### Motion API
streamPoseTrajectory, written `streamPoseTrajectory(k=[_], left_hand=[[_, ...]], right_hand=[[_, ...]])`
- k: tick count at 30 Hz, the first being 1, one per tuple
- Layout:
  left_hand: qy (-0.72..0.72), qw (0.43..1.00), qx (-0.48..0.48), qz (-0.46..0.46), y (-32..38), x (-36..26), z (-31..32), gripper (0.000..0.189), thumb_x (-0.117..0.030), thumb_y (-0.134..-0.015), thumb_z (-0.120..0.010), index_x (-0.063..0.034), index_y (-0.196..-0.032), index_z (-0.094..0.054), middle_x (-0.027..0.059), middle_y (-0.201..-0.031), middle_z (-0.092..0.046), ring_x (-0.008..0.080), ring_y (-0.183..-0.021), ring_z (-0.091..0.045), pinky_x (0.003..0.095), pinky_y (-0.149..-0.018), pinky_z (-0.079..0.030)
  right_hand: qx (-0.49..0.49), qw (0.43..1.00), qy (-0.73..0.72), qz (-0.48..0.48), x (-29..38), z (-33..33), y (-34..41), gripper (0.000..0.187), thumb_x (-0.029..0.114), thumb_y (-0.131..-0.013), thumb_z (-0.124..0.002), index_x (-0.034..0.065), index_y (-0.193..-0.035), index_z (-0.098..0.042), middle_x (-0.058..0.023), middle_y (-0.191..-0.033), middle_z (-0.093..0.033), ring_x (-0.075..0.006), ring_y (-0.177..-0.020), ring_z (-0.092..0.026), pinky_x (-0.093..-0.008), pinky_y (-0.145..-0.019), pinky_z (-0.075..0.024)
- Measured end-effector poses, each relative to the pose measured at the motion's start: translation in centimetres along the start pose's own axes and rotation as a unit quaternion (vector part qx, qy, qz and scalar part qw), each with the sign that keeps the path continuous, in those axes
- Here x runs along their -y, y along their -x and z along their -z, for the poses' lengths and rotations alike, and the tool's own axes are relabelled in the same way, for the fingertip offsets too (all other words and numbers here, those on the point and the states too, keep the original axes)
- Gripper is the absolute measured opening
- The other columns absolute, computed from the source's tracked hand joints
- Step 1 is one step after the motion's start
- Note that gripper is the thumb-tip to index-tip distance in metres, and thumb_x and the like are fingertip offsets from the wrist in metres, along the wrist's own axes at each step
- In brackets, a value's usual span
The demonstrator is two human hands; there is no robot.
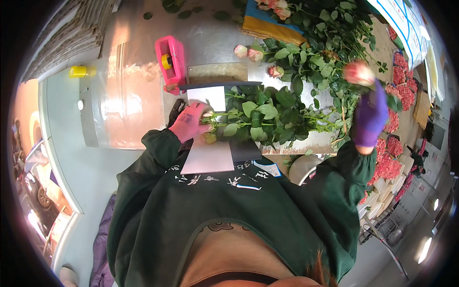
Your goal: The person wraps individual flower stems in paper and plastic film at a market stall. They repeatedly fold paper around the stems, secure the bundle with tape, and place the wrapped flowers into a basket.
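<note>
My left hand (190,122), in a pink glove, curls around the heads of several roses at the left end of a leafy bunch. One pale rose head (208,138) shows just below my thumb. Their green stems and leaves (267,111) stretch right across the metal table. Under the bunch lies a dark sheet (246,149) with white panels (208,158), its near edge against my body. Raised at the right, my right hand (371,116) wears a purple glove and grips a pink-and-cream rose (359,73). Motion blurs this hand, and its fingers are partly hidden.
A pink tape dispenser (180,59) stands behind my left hand, near a metal plate (217,73). More roses (255,55) lie at the back right by a blue-and-yellow wrapper (274,30). A yellow tape roll (77,71) sits far left. Red-pink flower bunches (406,97) stand beyond the table's right side.
</note>
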State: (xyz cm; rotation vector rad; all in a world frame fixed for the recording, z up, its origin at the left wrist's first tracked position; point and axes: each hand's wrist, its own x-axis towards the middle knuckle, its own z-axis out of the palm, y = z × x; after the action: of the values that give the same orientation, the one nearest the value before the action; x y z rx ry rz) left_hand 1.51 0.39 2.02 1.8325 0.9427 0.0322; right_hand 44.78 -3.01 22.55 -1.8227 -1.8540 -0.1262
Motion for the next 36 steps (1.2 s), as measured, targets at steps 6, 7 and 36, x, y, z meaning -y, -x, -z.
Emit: streamPoseTrajectory(k=[6,7,36], left_hand=[[-0.009,0.999,-0.002,-0.034,-0.4,0.3,0.3,0.055,-0.017,-0.076,-0.08,-0.0017,-0.123,-0.055,0.0177,-0.117,-0.055,0.0325,-0.11,-0.058,0.0386,-0.095,-0.048],[-0.005,0.999,-0.005,-0.041,-0.5,0.0,0.5,0.055,-0.017,-0.077,-0.08,-0.0021,-0.123,-0.054,0.0175,-0.117,-0.054,0.0327,-0.109,-0.058,0.0386,-0.095,-0.049],[-0.088,0.993,-0.041,-0.059,0.3,1.4,-0.4,0.053,-0.029,-0.081,-0.075,-0.0037,-0.124,-0.058,0.0216,-0.112,-0.059,0.0398,-0.104,-0.06,0.0449,-0.091,-0.049]], right_hand=[[0.323,0.94,0.102,0.033,-8.1,-16.8,1.5,0.029,0.015,-0.09,-0.055,0.013,-0.119,-0.055,-0.0173,-0.101,-0.065,-0.0379,-0.085,-0.068,-0.049,-0.07,-0.0539],[0.326,0.94,0.092,0.037,-11.4,-20.1,2.7,0.032,0.017,-0.091,-0.056,0.0119,-0.123,-0.054,-0.0186,-0.103,-0.066,-0.0373,-0.089,-0.068,-0.0491,-0.072,-0.0541],[0.09,0.994,-0.066,0.017,2.7,-2.3,-0.2,0.073,0.015,-0.073,-0.079,0.0055,-0.138,-0.05,-0.0194,-0.124,-0.06,-0.0384,-0.112,-0.06,-0.042,-0.093,-0.0518]])
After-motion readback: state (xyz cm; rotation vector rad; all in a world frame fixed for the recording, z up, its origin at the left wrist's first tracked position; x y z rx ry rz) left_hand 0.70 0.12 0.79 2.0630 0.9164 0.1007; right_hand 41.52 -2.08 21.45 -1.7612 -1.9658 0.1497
